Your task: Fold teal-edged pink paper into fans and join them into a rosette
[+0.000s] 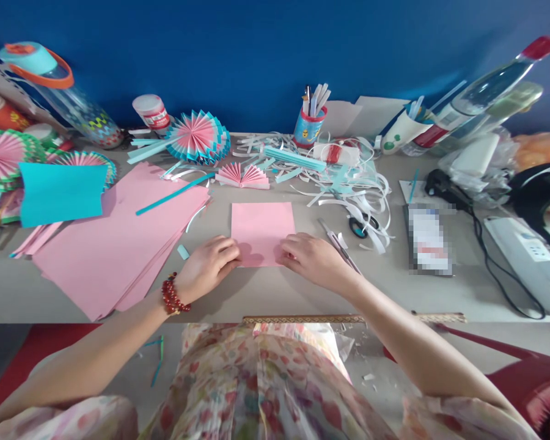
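A small rectangle of pink paper (263, 229) lies flat on the table in front of me. At its lower left corner, my left hand (215, 260) has its fingers curled together on the edge. My right hand (309, 260) pinches the lower right edge in the same way. Both thumbs are partly hidden. Just beyond the sheet rests a pleated pink paper fan (242, 177). Right of my right hand lie a slim pointed tool (337, 238) and scissors with dark handles (363, 227), partly under white paper strips (380, 201).
Large pink sheets (114, 244) spread at left, with a teal sheet (64, 192) beyond. A pink and blue paper rosette (197, 137), a pen cup (310, 127) and bottles (481, 91) stand along the blue wall. A phone (428, 241) and a power strip (527, 256) lie at right.
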{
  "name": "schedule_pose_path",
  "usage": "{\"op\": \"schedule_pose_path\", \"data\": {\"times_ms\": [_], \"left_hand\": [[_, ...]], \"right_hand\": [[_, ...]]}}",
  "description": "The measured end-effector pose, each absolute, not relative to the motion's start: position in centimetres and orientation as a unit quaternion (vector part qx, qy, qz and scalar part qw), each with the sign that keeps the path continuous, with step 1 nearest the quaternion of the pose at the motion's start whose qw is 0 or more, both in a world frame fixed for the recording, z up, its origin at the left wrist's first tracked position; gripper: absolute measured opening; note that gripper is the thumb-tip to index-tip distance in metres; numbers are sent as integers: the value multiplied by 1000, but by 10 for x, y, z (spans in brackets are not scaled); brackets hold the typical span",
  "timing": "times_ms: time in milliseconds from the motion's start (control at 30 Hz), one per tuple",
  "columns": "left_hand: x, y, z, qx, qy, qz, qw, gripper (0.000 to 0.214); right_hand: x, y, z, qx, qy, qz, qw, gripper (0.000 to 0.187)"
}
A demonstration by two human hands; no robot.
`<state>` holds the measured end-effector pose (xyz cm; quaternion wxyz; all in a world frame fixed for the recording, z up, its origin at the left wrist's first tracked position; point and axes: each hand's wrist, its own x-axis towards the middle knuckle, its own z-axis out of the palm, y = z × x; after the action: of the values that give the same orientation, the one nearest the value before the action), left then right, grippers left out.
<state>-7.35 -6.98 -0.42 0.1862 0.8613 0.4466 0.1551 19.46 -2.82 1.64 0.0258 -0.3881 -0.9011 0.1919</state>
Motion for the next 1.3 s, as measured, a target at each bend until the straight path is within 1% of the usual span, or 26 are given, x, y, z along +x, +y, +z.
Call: {"op": "schedule_pose_path", "data": {"times_ms": [167,267,400,533,733,900,1300], "left_hand": [[-74,-71,-6,864,446,154,177,17],[-74,-70,-6,866,444,153,172,16],[-73,-70,-5,868,441,152,171,16],[-73,-69,-4,867,439,159,172,19],[-75,-69,-5,870,435,151,176,20],[-75,-68,-7,871,431,152,182,20],[-75,-68,-6,872,433,150,174,20]], "right_hand": [[191,-34,18,-402,-901,163,-4,16],[192,-35,19,-416,-895,159,2,15],[203,-29,22,-414,-886,208,27,13],[216,-22,25,-404,-884,236,21,16],[219,-18,25,-415,-870,264,38,16],[223,-14,25,-384,-875,291,33,21],[221,-18,20,-363,-904,224,27,16]]}}
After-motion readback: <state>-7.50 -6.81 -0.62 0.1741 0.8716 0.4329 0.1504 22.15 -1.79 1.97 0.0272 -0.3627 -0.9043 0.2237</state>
